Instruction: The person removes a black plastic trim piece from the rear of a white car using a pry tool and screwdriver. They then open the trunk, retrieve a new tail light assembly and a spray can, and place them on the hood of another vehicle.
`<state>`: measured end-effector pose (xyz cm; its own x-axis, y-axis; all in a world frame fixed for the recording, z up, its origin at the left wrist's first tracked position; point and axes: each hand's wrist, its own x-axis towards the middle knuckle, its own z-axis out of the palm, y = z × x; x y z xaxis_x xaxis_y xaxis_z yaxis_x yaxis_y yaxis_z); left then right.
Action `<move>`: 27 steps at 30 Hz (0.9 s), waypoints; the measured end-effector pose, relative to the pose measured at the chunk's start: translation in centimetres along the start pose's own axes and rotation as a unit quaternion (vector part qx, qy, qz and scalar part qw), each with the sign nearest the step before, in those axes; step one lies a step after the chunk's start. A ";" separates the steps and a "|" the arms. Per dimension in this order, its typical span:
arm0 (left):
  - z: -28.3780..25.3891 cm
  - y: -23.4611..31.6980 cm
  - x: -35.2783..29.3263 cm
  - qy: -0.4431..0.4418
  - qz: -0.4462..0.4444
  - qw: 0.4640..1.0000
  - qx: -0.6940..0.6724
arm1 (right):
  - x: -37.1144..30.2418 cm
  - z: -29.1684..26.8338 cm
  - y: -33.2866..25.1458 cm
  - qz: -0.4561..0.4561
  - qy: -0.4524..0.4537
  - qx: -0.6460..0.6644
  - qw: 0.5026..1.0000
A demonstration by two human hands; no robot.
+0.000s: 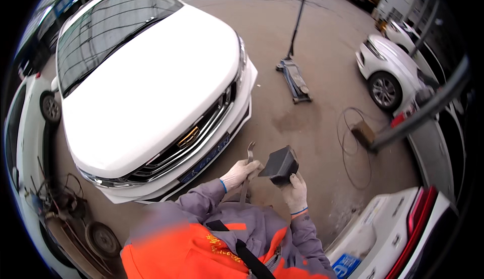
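Note:
My left hand [238, 174], in a white work glove, is closed around a flat metal bar [250, 152] with a hooked upper end, like a pry bar. The bar stands roughly upright, its lower end close to my grey clothing. My gloved right hand [294, 194] grips a black, box-shaped piece [278, 164] by its near right corner. Its left edge comes close to my left fingers; whether they touch it I cannot tell. What exactly the black piece is does not show. Both hands are held in front of my body, above the floor.
A white car [151, 92] with a chrome grille faces me on the left. Farther off stands a floor jack [295, 80] with a long upright handle. A loose hose [344, 150] and a grey post [423, 110] are on the right; a white tailgate [378, 223] is close at lower right.

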<state>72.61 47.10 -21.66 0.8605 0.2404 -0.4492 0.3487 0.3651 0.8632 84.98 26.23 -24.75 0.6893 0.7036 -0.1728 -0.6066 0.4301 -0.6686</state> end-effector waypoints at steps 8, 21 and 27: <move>-7.6 9.2 6.4 0.254 0.019 0.964 -0.079 | 29.4 5.7 -1.3 0.117 -0.145 -0.023 0.982; -4.7 11.3 16.2 0.669 0.125 0.651 -0.337 | 72.3 32.0 12.3 0.306 -0.391 -0.221 0.840; 4.8 14.7 21.8 0.800 0.113 0.468 -0.357 | 78.0 33.9 13.2 0.073 -0.369 -0.600 0.706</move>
<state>98.24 53.36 -17.67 -0.7349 0.5025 -0.4554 -0.3894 0.2371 0.8900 117.31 105.96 -22.47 -0.0088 0.9843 -0.1761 0.4272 -0.1556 -0.8907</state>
